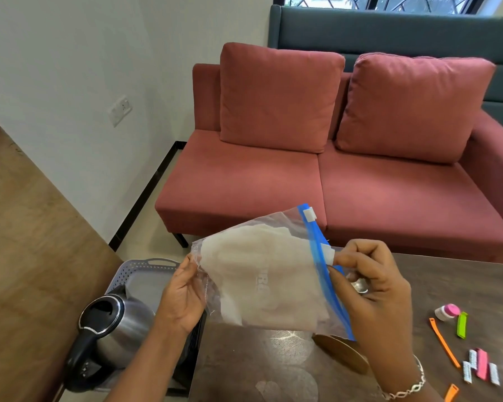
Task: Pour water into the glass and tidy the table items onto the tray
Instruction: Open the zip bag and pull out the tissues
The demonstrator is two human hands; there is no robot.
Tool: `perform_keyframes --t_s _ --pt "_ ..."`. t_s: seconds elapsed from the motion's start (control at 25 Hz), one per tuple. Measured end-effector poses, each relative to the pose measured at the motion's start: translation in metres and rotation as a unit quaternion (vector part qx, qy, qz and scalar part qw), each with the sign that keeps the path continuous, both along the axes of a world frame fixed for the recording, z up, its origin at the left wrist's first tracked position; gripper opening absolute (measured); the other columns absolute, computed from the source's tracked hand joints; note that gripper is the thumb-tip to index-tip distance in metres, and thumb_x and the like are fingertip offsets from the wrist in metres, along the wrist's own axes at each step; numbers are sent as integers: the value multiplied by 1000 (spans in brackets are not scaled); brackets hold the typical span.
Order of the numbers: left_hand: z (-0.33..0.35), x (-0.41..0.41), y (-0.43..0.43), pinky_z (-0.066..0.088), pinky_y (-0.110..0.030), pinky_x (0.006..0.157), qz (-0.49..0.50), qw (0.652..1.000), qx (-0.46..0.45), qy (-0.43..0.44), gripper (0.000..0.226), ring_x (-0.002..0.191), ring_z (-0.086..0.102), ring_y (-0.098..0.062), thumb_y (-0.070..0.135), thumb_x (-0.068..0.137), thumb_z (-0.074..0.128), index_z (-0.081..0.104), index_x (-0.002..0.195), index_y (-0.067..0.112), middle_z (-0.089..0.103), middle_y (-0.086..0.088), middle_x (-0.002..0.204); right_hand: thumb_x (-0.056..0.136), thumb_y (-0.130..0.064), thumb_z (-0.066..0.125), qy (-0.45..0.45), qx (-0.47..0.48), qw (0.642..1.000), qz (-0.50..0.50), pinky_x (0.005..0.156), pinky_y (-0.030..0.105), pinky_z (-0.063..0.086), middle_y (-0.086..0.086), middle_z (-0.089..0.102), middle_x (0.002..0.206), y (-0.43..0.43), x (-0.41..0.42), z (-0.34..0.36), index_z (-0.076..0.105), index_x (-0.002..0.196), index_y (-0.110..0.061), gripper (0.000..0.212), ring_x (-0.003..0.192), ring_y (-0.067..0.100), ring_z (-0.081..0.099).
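I hold a clear zip bag (262, 274) with a blue zip strip and pale cloth inside, lifted above the table. My left hand (183, 297) grips its bottom edge. My right hand (372, 288) pinches the white slider on the blue strip near the middle of the zip. A steel kettle (114, 329) with a black handle stands on the grey perforated tray (145, 271) at the lower left. A small shiny metal item (359, 285) shows behind my right fingers. No glass is visible.
The dark table (273, 367) carries a brown round coaster (343, 355), a pink-capped small jar (447, 311), green, orange and pink clips (462, 324) at the right. A red sofa (302, 175) stands beyond the table; wooden panel on the left.
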State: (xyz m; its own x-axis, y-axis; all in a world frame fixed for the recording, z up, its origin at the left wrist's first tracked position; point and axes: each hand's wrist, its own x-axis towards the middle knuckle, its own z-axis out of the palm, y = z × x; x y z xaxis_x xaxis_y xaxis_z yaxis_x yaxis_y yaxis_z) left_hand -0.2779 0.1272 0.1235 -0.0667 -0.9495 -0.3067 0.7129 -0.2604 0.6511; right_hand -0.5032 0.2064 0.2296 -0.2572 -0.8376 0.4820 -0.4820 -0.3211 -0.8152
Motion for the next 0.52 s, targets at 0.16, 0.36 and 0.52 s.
perform_keyframes --t_s 0.16,0.36,0.52 --pt "0 -4 0 57 -32 75 -6 1000 0 19 31 80 71 -11 13 88 43 73 92 18 75 0 89 74 -26 61 48 -18 999 5 74 17 43 -10 57 88 2 2 6 63 79 -24 6 87 8 53" --pt "-4 1 -1 57 -34 74 -2 1000 16 21 38 79 71 -13 13 97 33 71 94 19 75 0 88 76 -22 68 -49 2 998 31 72 28 52 -3 66 85 0 -8 18 66 79 -19 5 79 13 60" --pt "-2 0 -1 59 -32 69 -2 1000 11 16 48 76 72 -12 15 98 32 77 81 21 75 2 84 81 -18 61 -72 -2 995 65 64 17 51 -6 67 78 -8 -13 31 63 80 -26 8 69 6 60"
